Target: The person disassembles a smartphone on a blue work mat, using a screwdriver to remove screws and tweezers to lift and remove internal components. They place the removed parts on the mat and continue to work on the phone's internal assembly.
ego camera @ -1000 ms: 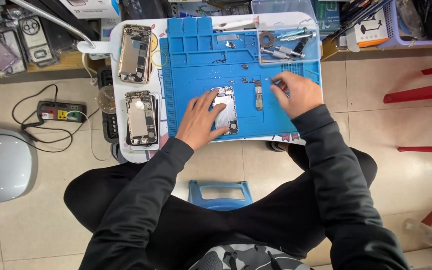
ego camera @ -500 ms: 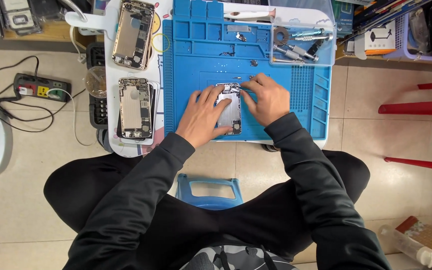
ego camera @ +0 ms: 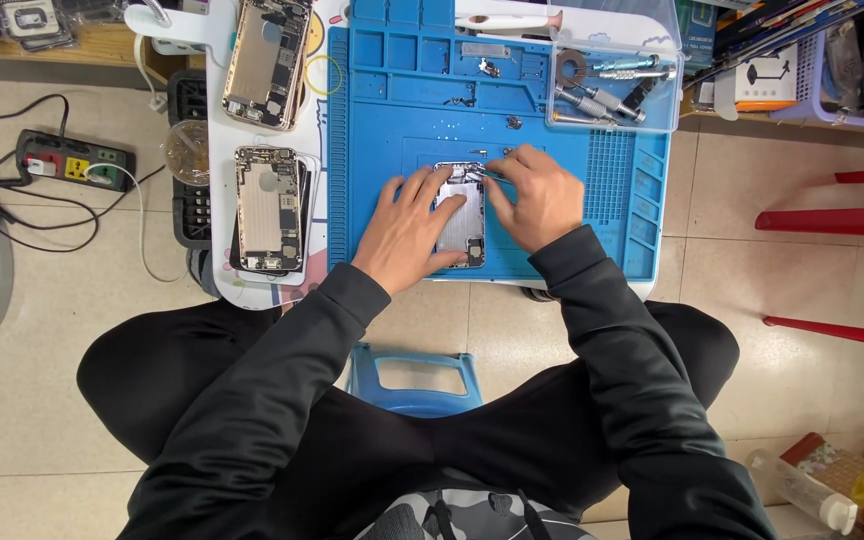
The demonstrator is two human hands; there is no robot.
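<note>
Head view: an opened phone chassis [ego camera: 462, 215] lies on the blue repair mat [ego camera: 612, 200], between both hands. The left hand [ego camera: 404, 232] presses flat, fingers spread, on its edge. The right hand [ego camera: 537, 195] pinches fine tweezers [ego camera: 493, 174] at its top. It is probably light, stiff and delicate inside; best held by the rim.

Three opened phone shells: one on the blue mat [ego camera: 612, 200] under two hands, two stacked along the worktop's left edge [ego camera: 214, 150]; one clear tool tray [ego camera: 614, 75] at the mat's top right corner
</note>
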